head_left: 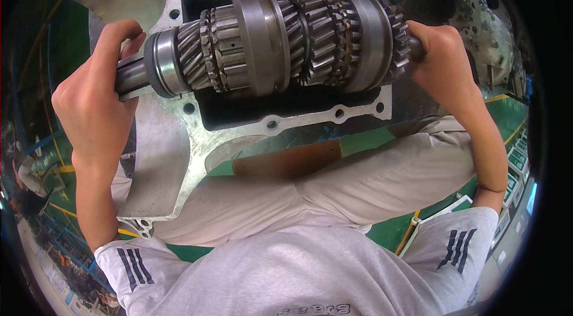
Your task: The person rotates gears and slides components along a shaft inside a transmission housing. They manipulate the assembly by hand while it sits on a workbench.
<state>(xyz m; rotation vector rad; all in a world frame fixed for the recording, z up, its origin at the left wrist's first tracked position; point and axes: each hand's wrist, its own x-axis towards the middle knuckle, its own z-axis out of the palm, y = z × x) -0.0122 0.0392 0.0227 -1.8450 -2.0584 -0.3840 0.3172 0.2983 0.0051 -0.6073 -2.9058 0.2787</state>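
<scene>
A steel gear shaft (261,41) with several gears and rings lies level between my two hands. My left hand (98,80) is wrapped around its bare splined end, just left of a smooth bearing ring (166,59). At the other end, my right hand (440,65) grips the short shaft stub beside the outermost toothed gear (398,41). Below the gears is a cast aluminium gearbox housing (197,137) with bolt holes along its flange and a dark rectangular opening. Whether the shaft touches the housing cannot be made out.
More metal castings (486,35) stand at the upper right. A brown board (286,159) shows between the housing and my legs, above the green floor (382,235). At the far left another person (30,176) is partly visible near blue racks.
</scene>
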